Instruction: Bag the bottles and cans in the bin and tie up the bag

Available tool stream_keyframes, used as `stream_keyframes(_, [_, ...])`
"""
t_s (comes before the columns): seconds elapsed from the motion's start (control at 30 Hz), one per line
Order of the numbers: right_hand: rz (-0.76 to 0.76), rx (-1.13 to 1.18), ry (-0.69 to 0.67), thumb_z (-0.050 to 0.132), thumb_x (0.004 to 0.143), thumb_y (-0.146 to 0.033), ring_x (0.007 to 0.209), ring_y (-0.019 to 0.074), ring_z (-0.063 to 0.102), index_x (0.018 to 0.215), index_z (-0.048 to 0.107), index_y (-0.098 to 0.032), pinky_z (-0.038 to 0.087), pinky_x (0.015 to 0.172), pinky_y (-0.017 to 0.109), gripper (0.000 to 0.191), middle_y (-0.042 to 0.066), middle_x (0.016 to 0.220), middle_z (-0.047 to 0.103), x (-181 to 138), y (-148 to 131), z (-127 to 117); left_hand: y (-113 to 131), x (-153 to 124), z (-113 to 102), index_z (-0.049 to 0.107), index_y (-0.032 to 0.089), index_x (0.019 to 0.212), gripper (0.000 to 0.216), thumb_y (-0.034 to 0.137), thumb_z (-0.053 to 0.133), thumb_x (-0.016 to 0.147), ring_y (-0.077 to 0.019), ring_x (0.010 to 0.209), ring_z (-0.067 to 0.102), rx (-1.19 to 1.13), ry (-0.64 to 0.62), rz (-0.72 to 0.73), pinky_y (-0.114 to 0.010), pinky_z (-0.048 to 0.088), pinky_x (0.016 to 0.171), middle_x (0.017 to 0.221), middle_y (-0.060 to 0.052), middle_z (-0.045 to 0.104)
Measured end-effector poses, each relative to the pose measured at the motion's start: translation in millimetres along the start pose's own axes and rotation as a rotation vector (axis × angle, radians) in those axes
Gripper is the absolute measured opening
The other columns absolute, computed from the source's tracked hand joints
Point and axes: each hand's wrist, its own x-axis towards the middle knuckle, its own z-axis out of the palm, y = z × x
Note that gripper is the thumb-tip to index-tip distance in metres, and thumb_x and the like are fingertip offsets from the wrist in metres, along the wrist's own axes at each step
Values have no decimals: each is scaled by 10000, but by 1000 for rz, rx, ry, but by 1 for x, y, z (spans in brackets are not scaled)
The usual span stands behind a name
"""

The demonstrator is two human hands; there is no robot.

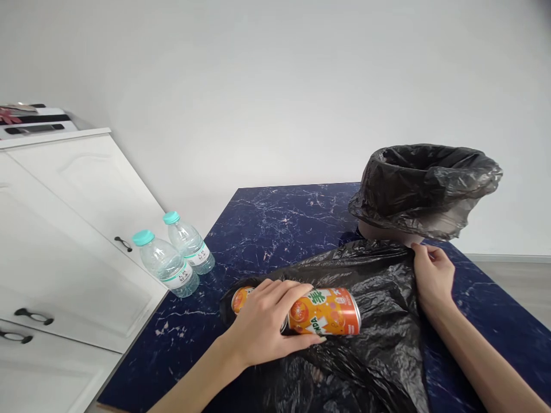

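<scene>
Two orange soda cans lie on their sides, end to end, on a black plastic bag spread over the table. My left hand (269, 321) is closed over them, with fingers and thumb around the near end of the right-hand soda can (325, 311). The left-hand soda can (240, 298) shows only in part beside that hand, at the bag's dark edge. My right hand (433, 275) pinches the right edge of the black plastic bag (387, 315) between thumb and fingers. Wrinkles run across the bag toward the front of the table.
A bin lined with a black bag (426, 189) stands at the back right. Two water bottles (170, 267) with turquoise caps stand at the left edge of the blue marbled table (279, 223). White cabinets (77, 229) with dark handles are on the left, against a pale wall.
</scene>
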Motion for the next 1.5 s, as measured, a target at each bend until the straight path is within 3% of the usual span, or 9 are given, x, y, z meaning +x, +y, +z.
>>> stream_keyframes(0.17, [3,-9,-3,690,762,-362,679,182,497,808,644,-192,352,654,334,182,-24,681,576,2,1,-1,5,0,19,501,232,1457,783,610,841,861,-326,1101,753,-2,-87,3,-525,567,999,1332,-84,748])
stream_keyframes(0.3, [-3,-10,-7,689,737,-394,677,180,489,796,639,-202,353,654,328,207,-32,685,568,3,2,-1,8,3,12,449,274,1440,845,604,898,804,-306,1111,747,-84,-53,-124,-491,574,999,1333,-70,741])
stream_keyframes(0.47, [0,-11,-13,679,723,-412,666,176,479,782,630,-204,351,649,328,222,-35,669,557,4,2,0,-4,11,-31,498,279,1345,694,651,824,859,-259,1051,756,-47,166,-268,-399,601,908,1242,-60,744])
stream_keyframes(0.63, [-6,-7,-20,664,710,-429,659,171,470,769,621,-208,346,643,325,233,-38,657,549,2,0,0,-29,14,-85,567,267,1297,480,561,736,957,-248,1053,748,231,310,-321,-358,583,875,1228,-59,742])
stream_keyframes(0.7, [-6,-5,-22,660,700,-433,655,170,466,759,613,-209,338,633,323,237,-38,651,544,1,-2,1,-41,13,-101,560,263,1322,540,582,752,930,-284,1067,747,372,257,-375,-388,578,874,1254,-72,747])
stream_keyframes(0.8, [-5,-6,-21,658,684,-431,661,173,473,756,613,-209,334,626,322,238,-33,656,552,-1,-3,1,-59,9,-115,561,237,1316,618,602,791,874,-335,1016,746,527,83,-462,-436,573,838,1189,-103,766])
stream_keyframes(0.97, [-9,-16,-21,660,681,-433,665,169,465,755,619,-205,340,642,327,243,-37,661,543,-2,-3,0,-84,8,-123,631,235,1206,450,556,743,911,-353,1007,727,622,-146,-474,-478,553,881,1115,-100,777])
stream_keyframes(1.3, [-11,-21,-43,657,692,-424,662,170,471,753,611,-209,335,629,323,229,-32,663,550,-4,-4,0,-106,9,-120,679,199,1248,430,446,720,898,-396,1132,714,652,-305,-484,-521,531,986,1225,-146,782])
stream_keyframes(1.5, [-18,-24,-50,665,693,-423,674,171,470,753,615,-204,336,632,320,232,-29,676,554,-3,-4,1,-111,12,-116,684,180,1309,502,477,735,907,-411,1173,697,685,-385,-516,-543,523,1027,1233,-168,774])
